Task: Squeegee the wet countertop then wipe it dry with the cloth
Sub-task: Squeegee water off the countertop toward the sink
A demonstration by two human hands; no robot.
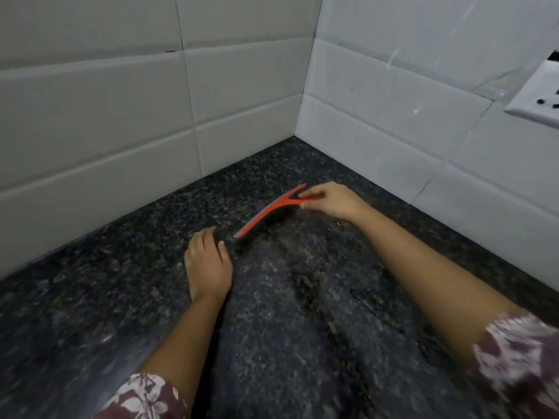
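A red squeegee (266,214) lies with its blade slanting across the dark speckled granite countertop (302,313), near the inner corner of the walls. My right hand (332,201) grips its handle at the upper right end. My left hand (208,264) rests on the counter by the blade's lower left end, fingers curled, its fingertips close to the blade tip; whether they touch it I cannot tell. Wet streaks and droplets run along the counter in front of the blade. No cloth is in view.
White tiled walls (106,116) meet in a corner behind the counter. A white electrical socket plate (535,95) sits on the right wall at the frame's edge. Floral sleeves cover both upper arms at the bottom.
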